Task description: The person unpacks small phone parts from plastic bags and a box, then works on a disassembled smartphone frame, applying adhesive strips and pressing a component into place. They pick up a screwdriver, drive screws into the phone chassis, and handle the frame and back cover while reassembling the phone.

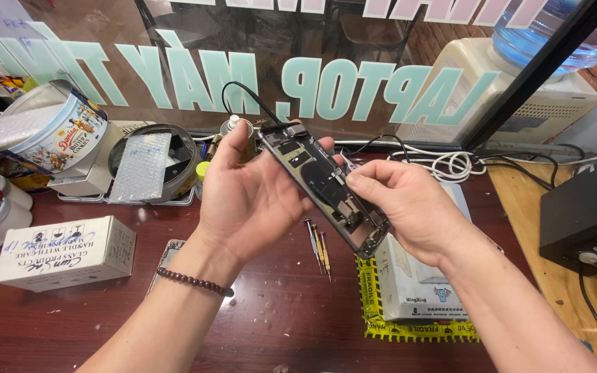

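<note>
A: What was carried by the worktop (257, 324)?

B: Largest first: a white box (67, 252) was seen at the left, a grey slab on yellow-taped wrapping (416, 283) at the right, a round tin (57, 135) at the back, and small screwdrivers (319, 249) in the middle.

A: And the phone (323, 183)?

B: It was held up over the worktop, opened, its inner parts facing the camera, between both hands. The left hand (250, 193) was cupped behind its upper part, the grip closed loosely on the frame. The right hand (402, 200) was pinched on the lower end, fingers pressed at the edge.

A: What could be judged to go wrong?

B: The phone was gripped only by its edges and tilted, so it might be let slip and dropped onto the screwdrivers below. Exposed parts could be bent or smudged if pressed by the right fingertips. The dark cable (250, 97) near the top end might be snagged if the phone were swung.
</note>
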A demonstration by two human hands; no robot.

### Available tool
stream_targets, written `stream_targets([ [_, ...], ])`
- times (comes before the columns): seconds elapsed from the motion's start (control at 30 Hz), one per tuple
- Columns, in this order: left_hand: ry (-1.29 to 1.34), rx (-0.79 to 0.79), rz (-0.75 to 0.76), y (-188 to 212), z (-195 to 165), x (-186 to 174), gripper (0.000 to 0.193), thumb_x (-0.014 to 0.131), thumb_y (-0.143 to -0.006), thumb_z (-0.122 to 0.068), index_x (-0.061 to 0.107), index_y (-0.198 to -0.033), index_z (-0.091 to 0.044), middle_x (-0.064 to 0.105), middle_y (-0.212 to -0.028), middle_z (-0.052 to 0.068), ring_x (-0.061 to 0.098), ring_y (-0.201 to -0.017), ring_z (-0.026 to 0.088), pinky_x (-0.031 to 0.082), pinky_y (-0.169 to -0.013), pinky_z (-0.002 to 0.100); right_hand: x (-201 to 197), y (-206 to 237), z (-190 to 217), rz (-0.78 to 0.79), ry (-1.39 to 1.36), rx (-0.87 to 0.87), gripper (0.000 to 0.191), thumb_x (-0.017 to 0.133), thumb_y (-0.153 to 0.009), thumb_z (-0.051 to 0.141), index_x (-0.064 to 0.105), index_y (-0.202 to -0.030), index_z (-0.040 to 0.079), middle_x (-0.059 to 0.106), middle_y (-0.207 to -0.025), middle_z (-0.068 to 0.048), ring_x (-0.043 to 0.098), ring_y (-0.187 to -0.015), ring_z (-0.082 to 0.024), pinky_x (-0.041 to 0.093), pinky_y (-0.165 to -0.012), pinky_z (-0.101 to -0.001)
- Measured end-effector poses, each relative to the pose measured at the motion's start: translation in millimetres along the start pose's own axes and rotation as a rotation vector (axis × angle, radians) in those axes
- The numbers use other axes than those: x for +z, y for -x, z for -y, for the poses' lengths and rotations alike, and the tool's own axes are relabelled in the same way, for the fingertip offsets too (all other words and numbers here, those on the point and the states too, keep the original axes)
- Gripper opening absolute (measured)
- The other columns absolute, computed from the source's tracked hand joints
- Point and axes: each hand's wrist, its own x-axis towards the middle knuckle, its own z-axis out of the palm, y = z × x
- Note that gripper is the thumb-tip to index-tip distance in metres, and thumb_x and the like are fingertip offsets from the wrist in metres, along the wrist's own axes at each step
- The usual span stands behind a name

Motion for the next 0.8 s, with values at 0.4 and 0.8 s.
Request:
stream_targets([
  [0.4, -0.238, -0.048, -0.225, -8, 12, -11, 0.030, 0.064, -0.096, -0.044, 0.066, -0.105, -0.016, 0.068, -0.101, 0.002, 0.066, -0.103, 0.019, 0.059, -0.090, 0.045, -10, -6, -35, 0.063, -0.297, 0.300, 0.011, 0.062, -0.097, 0.017, 0.064, -0.100, 0.007, 0.064, -0.084, -0.003, 0.059, -0.061, -0.008, 0.047, -0.048, -0.0207],
  [0.8, -0.265, -0.026, -0.350, -12, 12, -4, 0.076, 0.058, -0.083, -0.070, 0.050, -0.120, -0.005, 0.064, -0.098, 0.020, 0.069, -0.091, 0.032, 0.064, -0.076, 0.058, -12, -7, -18, 0.010, -0.056, 0.259, 0.015, 0.067, -0.094, 0.017, 0.070, -0.095, 0.002, 0.071, -0.080, -0.002, 0.063, -0.066, -0.008, 0.053, -0.058, -0.0235],
])
